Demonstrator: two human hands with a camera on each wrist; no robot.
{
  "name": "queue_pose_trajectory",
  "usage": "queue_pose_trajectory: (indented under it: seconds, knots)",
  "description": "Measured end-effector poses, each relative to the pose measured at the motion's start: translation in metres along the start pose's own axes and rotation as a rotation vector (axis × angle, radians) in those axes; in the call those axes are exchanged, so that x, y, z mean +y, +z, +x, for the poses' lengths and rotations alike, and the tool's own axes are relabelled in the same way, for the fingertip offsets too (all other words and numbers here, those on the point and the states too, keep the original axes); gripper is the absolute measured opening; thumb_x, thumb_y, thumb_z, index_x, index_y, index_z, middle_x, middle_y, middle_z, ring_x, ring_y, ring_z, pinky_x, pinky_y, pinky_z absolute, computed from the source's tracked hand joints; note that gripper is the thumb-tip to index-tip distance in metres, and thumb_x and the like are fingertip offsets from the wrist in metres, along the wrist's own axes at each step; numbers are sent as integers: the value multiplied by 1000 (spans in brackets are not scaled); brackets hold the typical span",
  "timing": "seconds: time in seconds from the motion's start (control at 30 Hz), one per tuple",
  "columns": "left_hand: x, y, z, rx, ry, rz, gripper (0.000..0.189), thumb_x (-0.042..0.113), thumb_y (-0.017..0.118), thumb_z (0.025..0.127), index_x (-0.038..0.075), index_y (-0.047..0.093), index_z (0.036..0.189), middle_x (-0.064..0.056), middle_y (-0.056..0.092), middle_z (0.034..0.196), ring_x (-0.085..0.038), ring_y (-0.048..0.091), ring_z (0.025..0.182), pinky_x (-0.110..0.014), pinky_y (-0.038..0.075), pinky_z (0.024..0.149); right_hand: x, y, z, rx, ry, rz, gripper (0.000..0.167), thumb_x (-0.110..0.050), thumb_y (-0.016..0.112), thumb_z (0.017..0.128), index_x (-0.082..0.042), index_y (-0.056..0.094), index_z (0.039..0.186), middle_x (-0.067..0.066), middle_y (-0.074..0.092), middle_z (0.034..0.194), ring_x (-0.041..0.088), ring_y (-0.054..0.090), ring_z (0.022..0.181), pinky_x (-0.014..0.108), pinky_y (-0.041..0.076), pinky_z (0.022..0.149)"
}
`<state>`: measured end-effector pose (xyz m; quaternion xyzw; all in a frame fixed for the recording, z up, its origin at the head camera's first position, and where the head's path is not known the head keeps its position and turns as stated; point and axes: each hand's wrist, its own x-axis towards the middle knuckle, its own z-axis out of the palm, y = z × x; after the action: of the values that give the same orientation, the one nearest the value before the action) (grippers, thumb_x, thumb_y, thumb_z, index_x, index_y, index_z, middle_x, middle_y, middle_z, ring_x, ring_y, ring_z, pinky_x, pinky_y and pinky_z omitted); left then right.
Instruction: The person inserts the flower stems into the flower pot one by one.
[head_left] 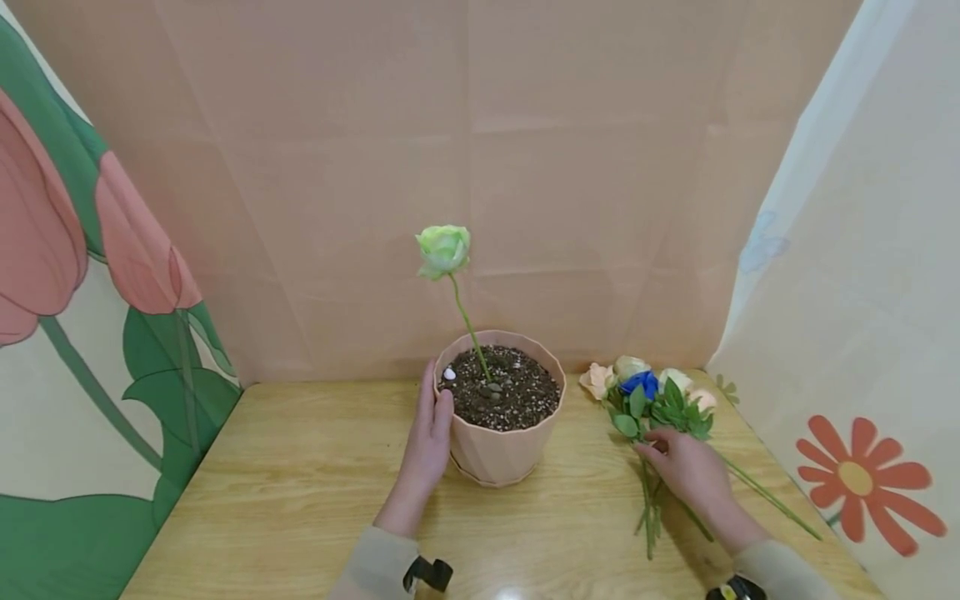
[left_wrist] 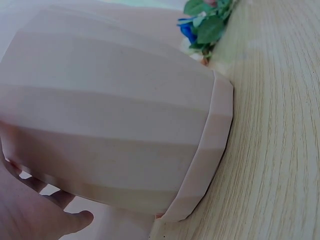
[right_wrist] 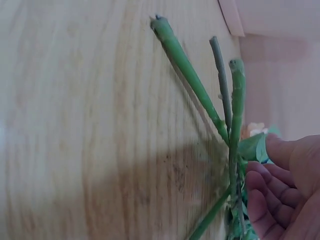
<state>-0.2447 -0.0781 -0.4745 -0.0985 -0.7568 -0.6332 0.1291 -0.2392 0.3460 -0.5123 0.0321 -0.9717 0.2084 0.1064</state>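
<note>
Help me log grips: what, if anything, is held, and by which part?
The left hand lies against the pot near its rim; whether the right hand grips the flower stems cannot be told.

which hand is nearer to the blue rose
Right: the right hand is by the flower stems, just below the blue rose in the head view; the left hand is farther off, against the left side of the pink flowerpot.
</note>
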Motion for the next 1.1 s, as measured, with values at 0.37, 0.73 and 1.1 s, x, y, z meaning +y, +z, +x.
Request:
queue_pose_trajectory:
  seconds: [0.37,0.73,1.1]
  knots:
    - [0,0,1,-5,2,5,61,41,36,122,37,15,179,-6,16,184,-38,19,166,-66,17,131,28,-21,-7,43,127,-2,50,-54,66,110,-9,81,125,15,81,114,41,77,96,45,55,64]
    - [1,0,0,-3,6,-3,61,40,36,122,35,14,179,-8,16,183,-39,20,166,-66,18,131,77,-38,-15,54,231,-31,46,-42,72,109,0,77,126,23,78,117,42,73,91,45,52,60]
    - [0,-1,1,-4,0,-1,60,41,36,122,39,15,178,-5,16,183,-38,20,166,-65,17,131,99,-36,-13,-1,243,-59,46,-33,78,105,8,73,126,28,76,116,48,71,99,57,55,72]
